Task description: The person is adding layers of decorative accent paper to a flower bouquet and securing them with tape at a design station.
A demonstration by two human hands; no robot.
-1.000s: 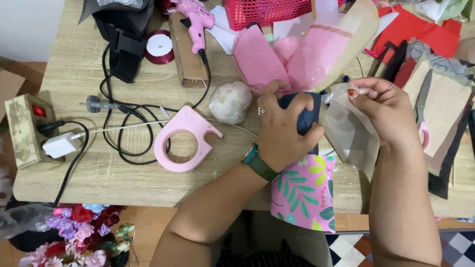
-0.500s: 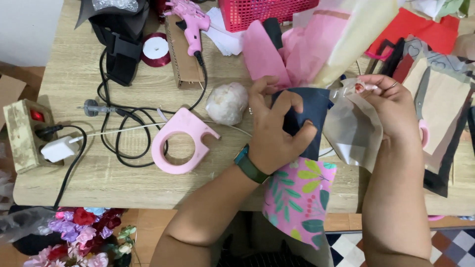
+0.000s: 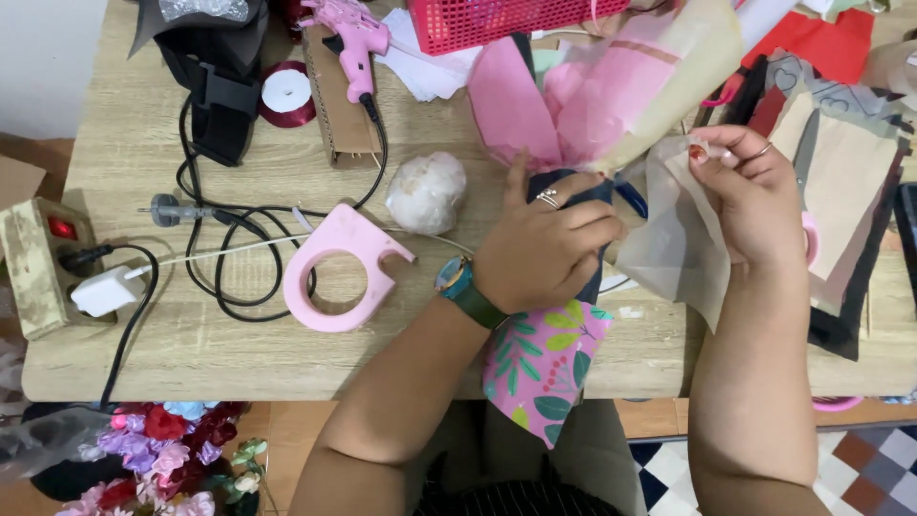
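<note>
A pale wood-grain table (image 3: pixel 239 354) fills most of the view, its near edge running across the lower part of the frame, with tiled floor (image 3: pixel 860 459) in dark, white and orange showing beyond the near right corner. At the middle of the near edge, the left hand (image 3: pixel 544 253) is closed around the dark-wrapped stem of a bouquet (image 3: pixel 592 105), fingers curled over it and thumb pointing up; a ring sits on one finger and a green-strapped watch (image 3: pixel 463 287) on the wrist. The bouquet's pink and cream paper fans out toward the far edge, while its floral-patterned pink tail (image 3: pixel 540 368) hangs over the near edge. The right hand (image 3: pixel 755 201) pinches the upper edge of a translucent wrapping sheet (image 3: pixel 678 244) between thumb and fingertips, just beside the bouquet. Left of the hands lie a pink tape dispenser (image 3: pixel 339 277) and a whitish round bundle (image 3: pixel 427 191), near each other. Black cables (image 3: pixel 220 277) loop toward the left edge, where a power strip (image 3: pixel 38 272) and a white plug (image 3: pixel 105 291) sit. Along the far edge are a pink glue gun (image 3: pixel 353 38), a dark red ribbon spool (image 3: pixel 287 96) and a red mesh basket (image 3: pixel 506 21). Stacked papers (image 3: pixel 841 191) in red, brown and black crowd the right edge. Below the near left corner stand artificial flowers (image 3: pixel 162 459).
</note>
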